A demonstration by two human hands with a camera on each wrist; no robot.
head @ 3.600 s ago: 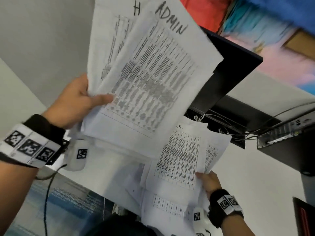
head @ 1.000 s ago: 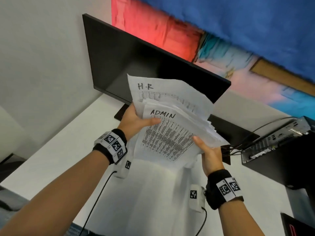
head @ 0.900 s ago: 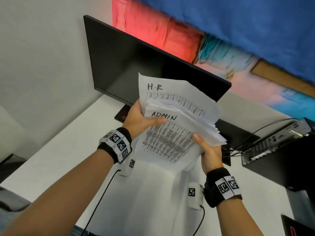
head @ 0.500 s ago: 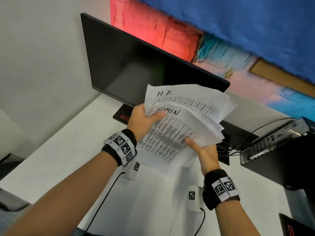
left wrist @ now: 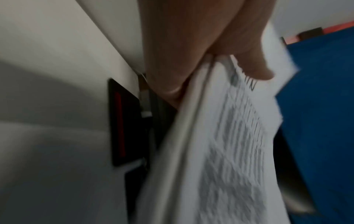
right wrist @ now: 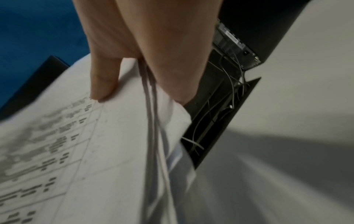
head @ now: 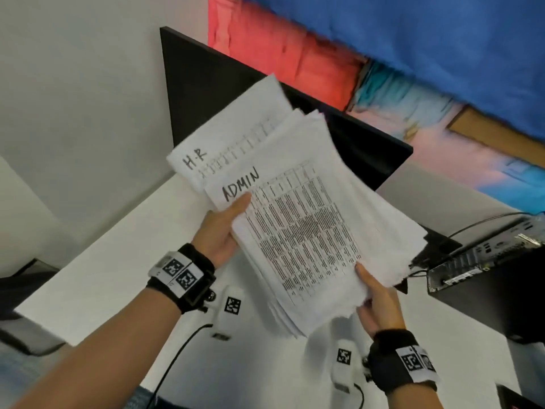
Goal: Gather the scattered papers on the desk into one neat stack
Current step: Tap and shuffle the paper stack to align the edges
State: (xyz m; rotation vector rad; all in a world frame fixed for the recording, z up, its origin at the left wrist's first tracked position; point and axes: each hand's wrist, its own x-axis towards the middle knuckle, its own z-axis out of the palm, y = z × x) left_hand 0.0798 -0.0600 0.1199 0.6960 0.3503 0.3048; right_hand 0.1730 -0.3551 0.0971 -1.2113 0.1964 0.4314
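Observation:
A loose stack of printed papers [head: 306, 228] is held in the air above the white desk [head: 97, 276], tilted, with its edges uneven. The top sheet reads "ADMIN"; a sheet marked "H.R" sticks out behind it at the upper left. My left hand [head: 224, 231] grips the stack's left edge, thumb on the top sheet and fingers underneath. My right hand [head: 374, 296] pinches the lower right corner. The left wrist view shows the papers [left wrist: 220, 151] clamped between thumb and fingers of the left hand [left wrist: 210, 53]. The right wrist view shows my right hand [right wrist: 149, 60] gripping the papers [right wrist: 86, 151].
A black monitor [head: 212, 93] stands at the back of the desk, just behind the papers. A black computer box [head: 486, 276] with cables sits at the right. A cable slot [right wrist: 220, 118] opens in the desk under my right hand. A colourful wall panel [head: 413, 54] hangs behind.
The stack has swung from nearly upright to a flatter, rotated tilt, its top edge now to the upper left. My right hand slid to the lower right corner. Both hands kept their hold.

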